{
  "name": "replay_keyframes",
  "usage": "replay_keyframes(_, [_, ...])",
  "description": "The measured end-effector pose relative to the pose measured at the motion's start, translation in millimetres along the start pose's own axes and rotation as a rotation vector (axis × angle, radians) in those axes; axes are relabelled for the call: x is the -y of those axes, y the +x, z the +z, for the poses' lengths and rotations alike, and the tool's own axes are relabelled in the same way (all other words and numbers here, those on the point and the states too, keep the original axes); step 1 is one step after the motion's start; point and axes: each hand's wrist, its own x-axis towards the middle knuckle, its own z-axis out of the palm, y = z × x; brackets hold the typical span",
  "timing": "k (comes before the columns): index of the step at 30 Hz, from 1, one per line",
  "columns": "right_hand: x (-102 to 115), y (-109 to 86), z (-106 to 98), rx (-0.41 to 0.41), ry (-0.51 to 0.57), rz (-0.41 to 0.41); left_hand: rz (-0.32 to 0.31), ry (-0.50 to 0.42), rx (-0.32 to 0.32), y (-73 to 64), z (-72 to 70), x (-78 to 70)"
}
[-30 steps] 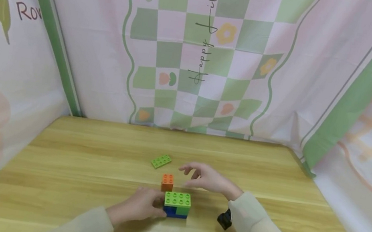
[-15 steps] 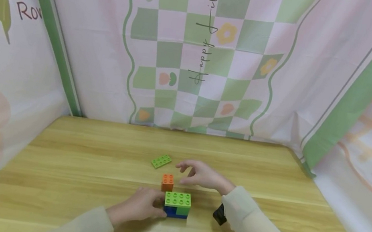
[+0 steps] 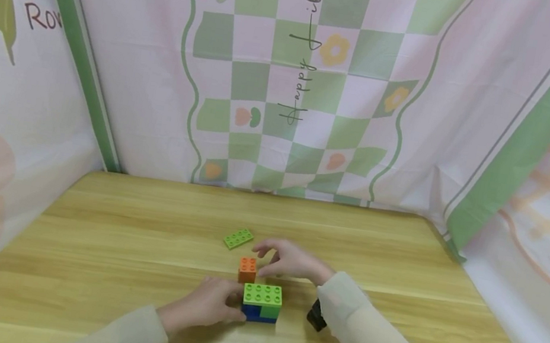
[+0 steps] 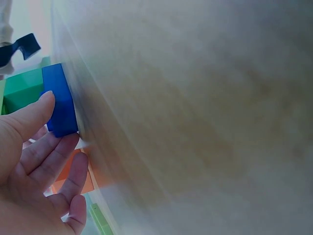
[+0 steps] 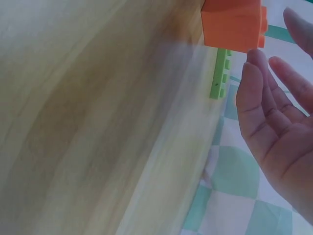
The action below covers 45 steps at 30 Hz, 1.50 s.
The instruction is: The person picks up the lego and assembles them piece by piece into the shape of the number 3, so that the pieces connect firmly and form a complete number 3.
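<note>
A small stack of toy building bricks stands on the table, with a lime-green studded top over green and dark blue bricks. My left hand holds the stack at its left end. In the left wrist view, the thumb lies against the blue brick and fingers reach round its other side. Just behind the stack sits an orange brick with studs up. My right hand hovers right beside it, fingers loosely bent and holding nothing. Farther back lies a flat lime-green brick plate, also seen beyond the orange brick in the right wrist view.
The wooden table carries all the bricks. Patterned cloth hangs along its back edge and both sides. A black wrist device sits under the right sleeve.
My right hand has moved left, coming close to the orange brick. My left hand and the brick stack have stayed in place.
</note>
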Motion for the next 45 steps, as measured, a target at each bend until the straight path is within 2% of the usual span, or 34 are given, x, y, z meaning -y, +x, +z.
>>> replay_keyframes(14, [-5.8,9.0,8.3,0.014,0.085,0.057,-0.005,-0.006,-0.004,-0.5,-0.5,-2.2])
replay_keyframes(26, [-6.3,13.9,12.6,0.027,0.140,0.067,0.002,0.009,-0.002,-0.2,-0.1,-1.1])
replay_keyframes(45, [-8.7,4.7,7.4,-0.008,0.187,0.067,0.003,0.001,-0.012,-1.3,-0.3,-2.0])
